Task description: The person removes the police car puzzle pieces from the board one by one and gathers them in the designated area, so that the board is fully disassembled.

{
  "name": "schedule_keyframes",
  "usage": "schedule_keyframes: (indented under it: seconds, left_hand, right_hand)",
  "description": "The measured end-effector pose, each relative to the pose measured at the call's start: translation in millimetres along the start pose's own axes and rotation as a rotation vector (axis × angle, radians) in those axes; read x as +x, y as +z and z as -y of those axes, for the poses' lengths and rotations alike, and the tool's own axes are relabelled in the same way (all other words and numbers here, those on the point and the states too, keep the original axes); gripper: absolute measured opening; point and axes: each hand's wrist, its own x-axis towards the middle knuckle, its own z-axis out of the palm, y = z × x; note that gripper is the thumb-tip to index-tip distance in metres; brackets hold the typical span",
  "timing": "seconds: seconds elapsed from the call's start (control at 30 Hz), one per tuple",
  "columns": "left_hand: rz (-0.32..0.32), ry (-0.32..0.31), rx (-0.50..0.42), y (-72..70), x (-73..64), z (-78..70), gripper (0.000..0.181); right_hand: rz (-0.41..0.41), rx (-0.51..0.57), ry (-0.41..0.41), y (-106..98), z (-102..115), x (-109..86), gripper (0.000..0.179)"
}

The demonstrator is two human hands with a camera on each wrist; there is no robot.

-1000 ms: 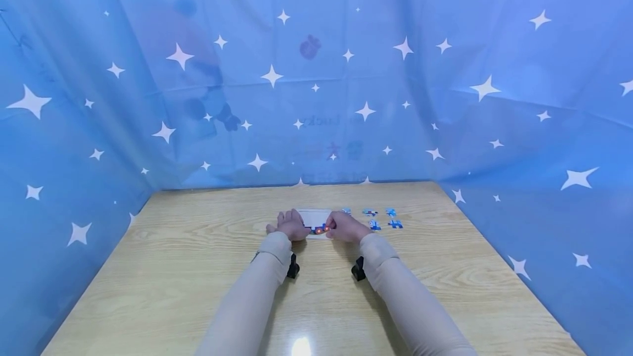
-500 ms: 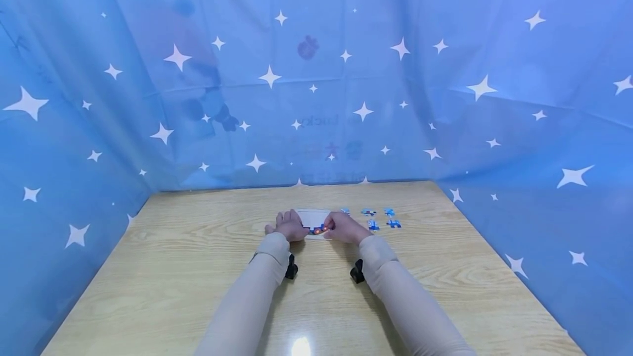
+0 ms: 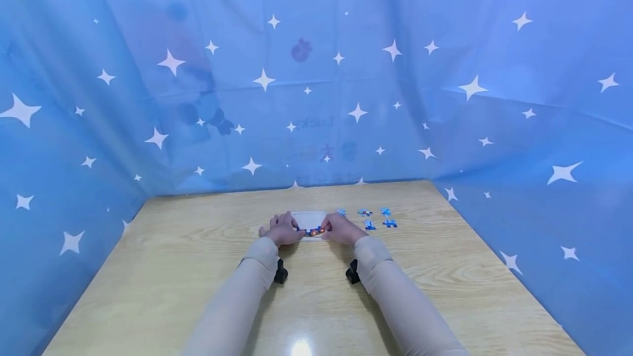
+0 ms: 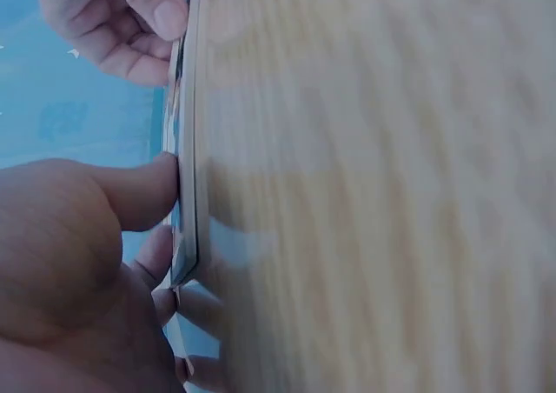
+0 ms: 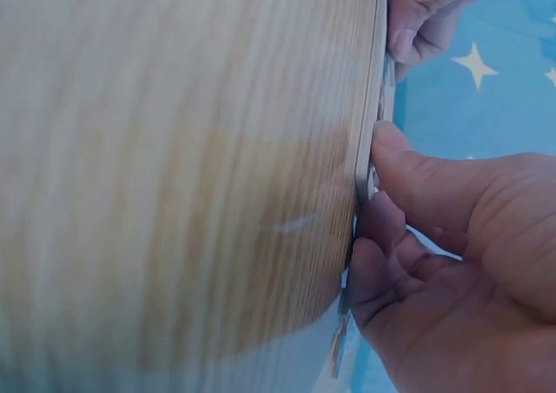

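Note:
In the head view a flat puzzle tray [image 3: 309, 218] with a pale bare base lies on the table between my hands. A row of colourful jigsaw pieces [image 3: 314, 232] runs along its near side. My left hand [image 3: 283, 231] rests at the tray's left end, fingers spread and thumb on the near row. At the other end my right hand [image 3: 341, 229] pinches a jigsaw piece at the near right corner, partly hidden by its fingers. Both wrist views show the tray edge-on, the left thumb [image 4: 148, 191] and right thumb [image 5: 401, 163] against its edge.
To the right of the tray lie several loose blue jigsaw pieces [image 3: 369, 224], one just beyond the right hand. A wooden table [image 3: 163, 268] bears everything. Blue star-patterned curtains [image 3: 306, 70] close off its back and sides.
The head view has turned slightly to the right. My left hand has shifted a little leftward along the tray, showing more of the near row. The right hand keeps its place at the corner.

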Motion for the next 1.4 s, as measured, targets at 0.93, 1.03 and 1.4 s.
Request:
schedule_keyframes:
  seconds: [0.93,1.03,1.4]
  left_hand:
    - [0.111,0.095,-0.069,-7.3,13.5,20.9,0.026]
    - [0.113,0.099,-0.069,-6.8,11.6,21.3,0.028]
    - [0.069,0.107,-0.08,-9.7,1.0,19.6,0.033]
  right_hand:
    - [0.013,0.051,0.012,-9,-7,-1.9,0.017]
    - [0.009,0.053,0.019,-12,-9,-4.1,0.016]
    - [0.017,0.046,0.034,-30,-12,-13.8,0.017]
